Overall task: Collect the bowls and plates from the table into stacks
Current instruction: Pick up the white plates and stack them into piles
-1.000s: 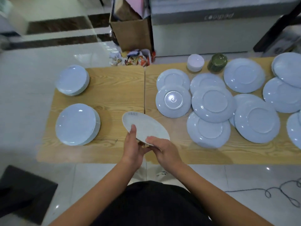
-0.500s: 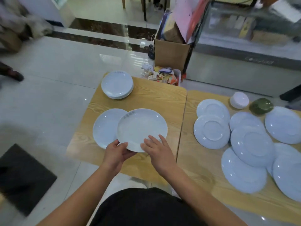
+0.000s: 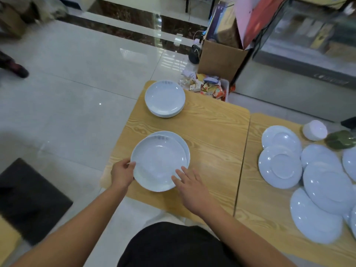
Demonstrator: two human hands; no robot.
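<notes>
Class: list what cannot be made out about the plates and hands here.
Head view: plate count in the near stack, covered by the top round white ceramic plate.
Head view: grip of the left hand under that plate's rim, hidden by the plate.
Head view: grey rim lettering, too small to read.
Head view: rightmost white plate, cut by the frame edge.

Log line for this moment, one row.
phase: stacking | left hand: grips top plate rim | right hand: straight fingers touch rim | top plate: offset on near stack | pending: loose plates
</notes>
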